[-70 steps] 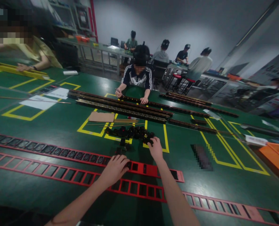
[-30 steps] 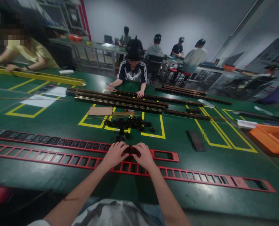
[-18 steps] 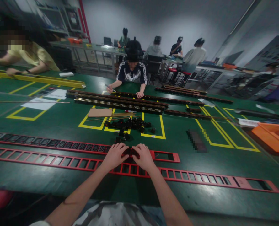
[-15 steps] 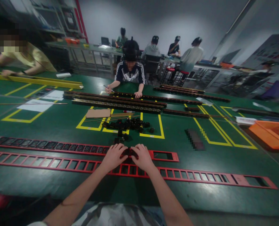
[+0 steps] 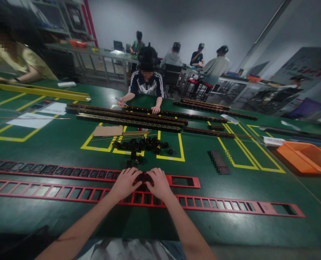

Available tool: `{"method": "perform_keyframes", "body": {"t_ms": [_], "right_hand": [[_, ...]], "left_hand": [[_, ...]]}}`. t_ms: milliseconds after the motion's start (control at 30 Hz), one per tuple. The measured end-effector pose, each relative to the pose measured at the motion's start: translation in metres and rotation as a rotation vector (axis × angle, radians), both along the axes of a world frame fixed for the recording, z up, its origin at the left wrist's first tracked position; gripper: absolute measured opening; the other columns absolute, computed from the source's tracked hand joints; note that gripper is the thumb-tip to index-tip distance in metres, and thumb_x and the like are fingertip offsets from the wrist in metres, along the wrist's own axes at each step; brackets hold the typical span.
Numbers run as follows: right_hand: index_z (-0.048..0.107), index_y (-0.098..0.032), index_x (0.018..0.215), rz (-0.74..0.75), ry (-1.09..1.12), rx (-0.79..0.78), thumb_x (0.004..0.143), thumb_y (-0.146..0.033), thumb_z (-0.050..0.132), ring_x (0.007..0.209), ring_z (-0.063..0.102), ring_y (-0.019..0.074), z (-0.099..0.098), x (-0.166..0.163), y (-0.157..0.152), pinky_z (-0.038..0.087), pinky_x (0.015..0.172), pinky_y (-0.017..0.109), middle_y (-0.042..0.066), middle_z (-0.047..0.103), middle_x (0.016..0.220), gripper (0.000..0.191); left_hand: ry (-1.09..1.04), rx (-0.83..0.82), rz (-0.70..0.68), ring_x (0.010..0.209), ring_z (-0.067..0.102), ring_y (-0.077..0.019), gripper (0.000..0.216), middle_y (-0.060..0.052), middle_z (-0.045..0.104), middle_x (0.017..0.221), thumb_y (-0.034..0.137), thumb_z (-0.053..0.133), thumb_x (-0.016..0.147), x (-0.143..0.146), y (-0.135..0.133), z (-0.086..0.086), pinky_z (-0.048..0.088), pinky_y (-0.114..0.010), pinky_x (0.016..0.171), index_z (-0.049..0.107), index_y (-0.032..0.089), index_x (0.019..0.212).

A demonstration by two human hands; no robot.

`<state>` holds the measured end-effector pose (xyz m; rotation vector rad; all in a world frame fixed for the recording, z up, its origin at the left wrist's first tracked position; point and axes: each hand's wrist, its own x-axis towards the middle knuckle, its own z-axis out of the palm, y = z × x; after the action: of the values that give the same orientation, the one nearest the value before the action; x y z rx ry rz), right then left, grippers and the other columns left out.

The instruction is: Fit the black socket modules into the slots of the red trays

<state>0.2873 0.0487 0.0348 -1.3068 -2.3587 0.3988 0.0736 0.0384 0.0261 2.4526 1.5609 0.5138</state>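
Note:
My left hand [image 5: 125, 183] and my right hand [image 5: 158, 183] rest side by side on the far red slotted strip [image 5: 184, 181], fingers curled together over a small black part [image 5: 142, 177] that sits in it. To the left of my hands that strip is filled with black parts [image 5: 54, 170]. A second red strip [image 5: 217, 204] with empty slots lies nearer me, under my wrists. A heap of loose black parts [image 5: 142, 145] lies just beyond my hands, on the yellow floor markings.
Long dark rails [image 5: 130, 121] cross the green table [image 5: 68, 144] beyond the heap, where a person in a striped jacket [image 5: 146, 85] works. An orange bin [image 5: 305, 157] is at the right, a cardboard piece [image 5: 108, 130] beside the heap. More people sit behind.
My right hand came back from the heap of black parts and joined the left on the far red strip. Since a second ago both hands have stayed there; only the view shifted a little.

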Motion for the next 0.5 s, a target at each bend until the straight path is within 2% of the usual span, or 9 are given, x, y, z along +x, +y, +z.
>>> {"method": "perform_keyframes", "body": {"t_ms": [300, 433, 500], "right_hand": [[0.062, -0.022, 0.119, 0.006, 0.027, -0.055, 0.082, -0.016, 0.064, 0.121, 0.051, 0.0280, -0.0028, 0.0005, 0.0027, 0.045, 0.101, 0.046, 0.010, 0.060, 0.127, 0.038], [0.060, -0.022, 0.123, 0.009, 0.020, -0.124, 0.084, -0.018, 0.063, 0.118, 0.054, 0.0253, -0.0013, 0.0000, 0.0025, 0.043, 0.102, 0.042, 0.007, 0.063, 0.126, 0.039], [0.060, -0.022, 0.124, 0.004, 0.012, -0.152, 0.085, -0.020, 0.063, 0.117, 0.054, 0.0246, 0.0002, -0.0001, 0.0018, 0.041, 0.103, 0.041, 0.007, 0.064, 0.125, 0.039]], "left_hand": [[-0.003, 0.019, -0.003, 0.111, 0.055, -0.0243, 0.036, -0.006, 0.060, 0.120, 0.026, 0.061, 0.090, 0.0036, -0.0026, -0.0003, 0.041, -0.042, 0.097, 0.057, 0.025, 0.126], [0.020, 0.074, 0.021, 0.117, 0.054, -0.0249, 0.034, -0.006, 0.061, 0.122, 0.026, 0.060, 0.091, 0.0070, -0.0048, -0.0006, 0.031, -0.049, 0.110, 0.059, 0.024, 0.124], [0.049, 0.105, 0.039, 0.119, 0.053, -0.0259, 0.035, -0.007, 0.061, 0.125, 0.028, 0.059, 0.092, 0.0086, -0.0055, -0.0037, 0.028, -0.050, 0.112, 0.059, 0.024, 0.127]]}}
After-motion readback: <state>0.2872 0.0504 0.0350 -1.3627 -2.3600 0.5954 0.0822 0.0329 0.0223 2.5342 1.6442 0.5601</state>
